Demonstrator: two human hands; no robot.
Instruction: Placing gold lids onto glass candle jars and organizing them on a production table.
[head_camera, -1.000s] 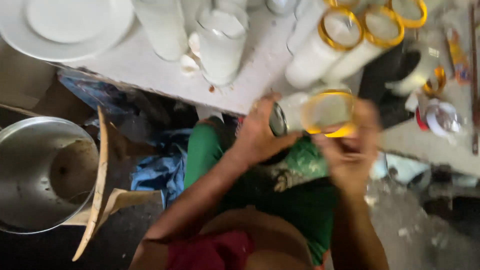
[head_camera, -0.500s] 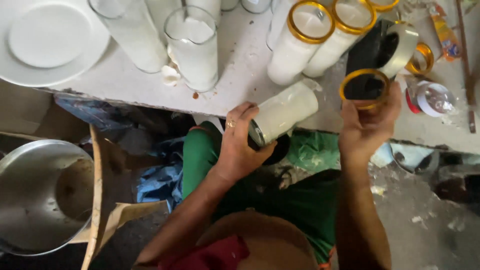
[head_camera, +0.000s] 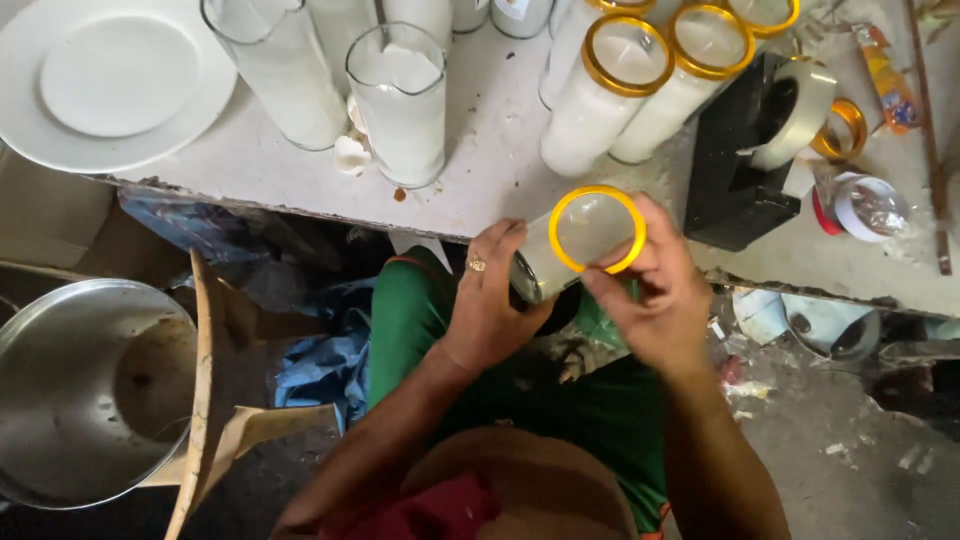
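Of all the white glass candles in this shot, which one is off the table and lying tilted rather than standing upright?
The candle held between the left hand and right hand, with a yellow ring at its mouth; the rest stand upright on the table.

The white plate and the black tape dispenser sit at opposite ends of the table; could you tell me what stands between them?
In the head view, between the white plate and the black tape dispenser stand tall glass candles: plain-rimmed ones, then yellow-rimmed ones.

head cam | looks steeply down, close | over hands, lap, table edge (head_camera: 300, 195)
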